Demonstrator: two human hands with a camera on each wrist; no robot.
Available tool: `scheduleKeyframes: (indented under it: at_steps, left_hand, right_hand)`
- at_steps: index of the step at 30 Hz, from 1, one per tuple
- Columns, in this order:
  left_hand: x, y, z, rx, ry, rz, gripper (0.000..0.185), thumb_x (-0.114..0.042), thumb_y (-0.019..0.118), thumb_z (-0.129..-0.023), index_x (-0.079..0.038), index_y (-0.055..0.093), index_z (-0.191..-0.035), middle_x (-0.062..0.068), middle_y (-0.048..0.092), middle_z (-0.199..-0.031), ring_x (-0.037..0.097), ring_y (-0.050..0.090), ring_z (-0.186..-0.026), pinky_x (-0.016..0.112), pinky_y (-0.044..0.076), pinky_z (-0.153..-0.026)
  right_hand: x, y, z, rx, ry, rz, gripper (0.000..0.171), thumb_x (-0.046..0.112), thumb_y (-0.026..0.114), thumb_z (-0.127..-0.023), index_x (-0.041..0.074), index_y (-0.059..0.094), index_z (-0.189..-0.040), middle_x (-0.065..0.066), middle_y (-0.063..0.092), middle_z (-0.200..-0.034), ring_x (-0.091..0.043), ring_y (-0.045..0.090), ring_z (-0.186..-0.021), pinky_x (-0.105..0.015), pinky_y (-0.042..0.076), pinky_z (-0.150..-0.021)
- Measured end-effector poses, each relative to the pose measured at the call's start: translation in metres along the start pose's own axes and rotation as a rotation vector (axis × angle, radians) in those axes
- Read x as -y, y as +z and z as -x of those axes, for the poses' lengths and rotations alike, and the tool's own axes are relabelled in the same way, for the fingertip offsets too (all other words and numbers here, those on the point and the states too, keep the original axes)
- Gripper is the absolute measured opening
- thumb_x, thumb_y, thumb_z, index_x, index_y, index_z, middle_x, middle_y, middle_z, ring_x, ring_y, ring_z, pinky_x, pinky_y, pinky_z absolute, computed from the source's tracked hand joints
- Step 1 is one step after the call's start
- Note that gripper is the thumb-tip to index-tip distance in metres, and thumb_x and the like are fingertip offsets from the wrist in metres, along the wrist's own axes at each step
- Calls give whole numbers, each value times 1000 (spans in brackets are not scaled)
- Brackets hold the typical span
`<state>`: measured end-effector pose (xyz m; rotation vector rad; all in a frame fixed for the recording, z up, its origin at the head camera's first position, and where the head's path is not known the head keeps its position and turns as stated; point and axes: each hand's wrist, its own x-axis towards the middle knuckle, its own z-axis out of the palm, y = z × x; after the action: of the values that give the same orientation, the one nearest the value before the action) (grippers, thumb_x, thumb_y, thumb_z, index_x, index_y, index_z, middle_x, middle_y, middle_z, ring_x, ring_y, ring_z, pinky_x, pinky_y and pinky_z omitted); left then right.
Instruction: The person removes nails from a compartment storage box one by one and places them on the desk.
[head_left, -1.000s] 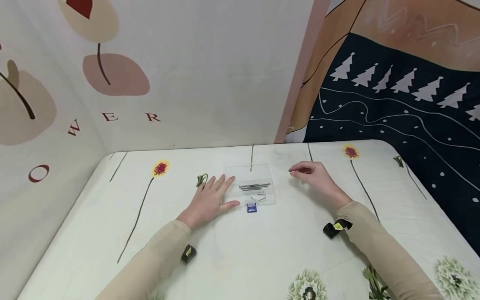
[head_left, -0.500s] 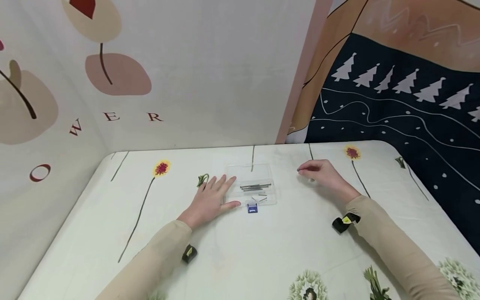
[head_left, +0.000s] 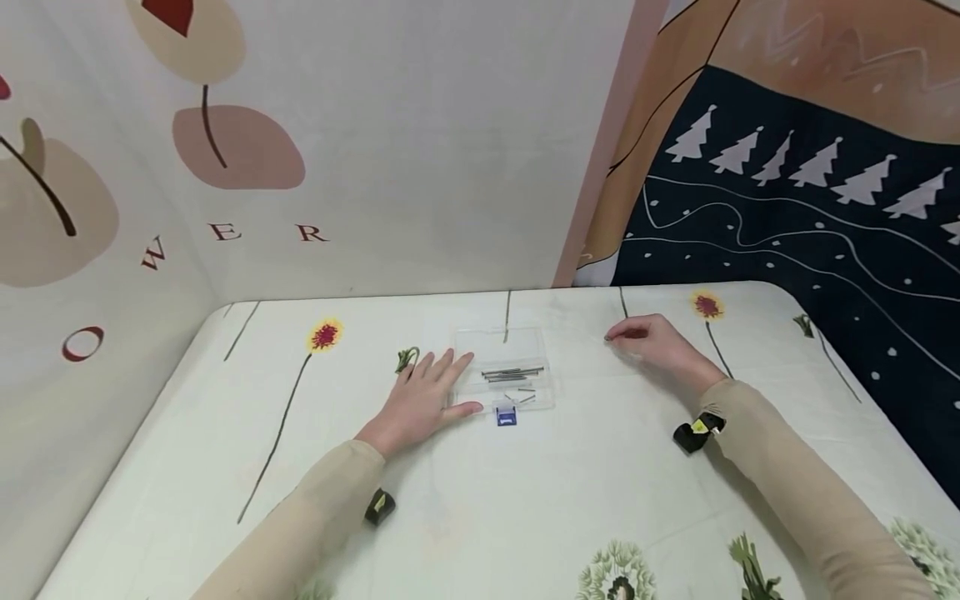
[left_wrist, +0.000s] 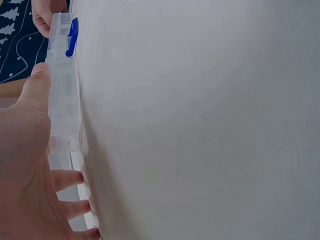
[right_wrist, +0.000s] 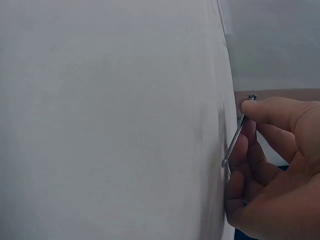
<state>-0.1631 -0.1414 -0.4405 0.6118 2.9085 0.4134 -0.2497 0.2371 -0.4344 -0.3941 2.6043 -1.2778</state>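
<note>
A person pinches a metal nail (right_wrist: 235, 142) between the thumb and fingers of the right hand (head_left: 656, 343) at a table spread with a white flowered cloth (head_left: 480, 508), to the right of and apart from a clear plastic box (head_left: 498, 343). The left hand (head_left: 420, 402), fingers spread, rests at the box's left edge. Inside, long nails (head_left: 512, 375) lie bunched in the middle, with short nails (head_left: 527, 398) scattered nearer a blue latch (head_left: 506, 416).
</note>
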Motion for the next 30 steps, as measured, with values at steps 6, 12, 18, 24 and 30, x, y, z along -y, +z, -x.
scheduleKeyframes:
  at_steps: [6,12,18,24,30]
  left_hand:
    - [-1,-1,0,-4,5,-4,82,-64,47,-92,-19,22,-155,18,23,-156,48,19,-139,62,14,-109]
    - [0,-1,1,7,-1,-6,82,-64,46,-92,-19,22,-156,19,23,-156,48,19,-139,62,14,-109]
    - [2,2,-1,-6,11,-2,81,-64,46,-92,-19,22,-155,19,24,-155,48,20,-139,62,15,-109]
    - [1,2,0,4,2,-8,81,-64,46,-92,-19,21,-156,18,23,-156,48,19,-139,62,14,-109]
    - [2,1,0,5,3,-19,81,-65,45,-92,-20,21,-156,18,23,-156,47,19,-139,62,14,-110]
  right_hand:
    - [-4,-2,-4,2,11,14,22,6,61,-94,-5,69,-111,-19,66,-114,-29,56,-108,-36,41,-92]
    - [-6,0,-5,-3,17,9,24,7,61,-94,-5,68,-114,-19,65,-115,-28,55,-107,-29,43,-89]
    - [-3,0,-3,-34,38,-26,27,9,62,-94,-7,66,-116,-22,62,-119,-29,54,-111,-20,42,-84]
    - [-3,1,-1,-51,55,-71,29,11,62,-95,-7,64,-117,-22,61,-121,-27,52,-111,-24,42,-88]
    - [-3,6,-1,-69,38,-95,26,10,62,-94,-5,66,-115,-20,62,-119,-25,52,-109,-31,40,-94]
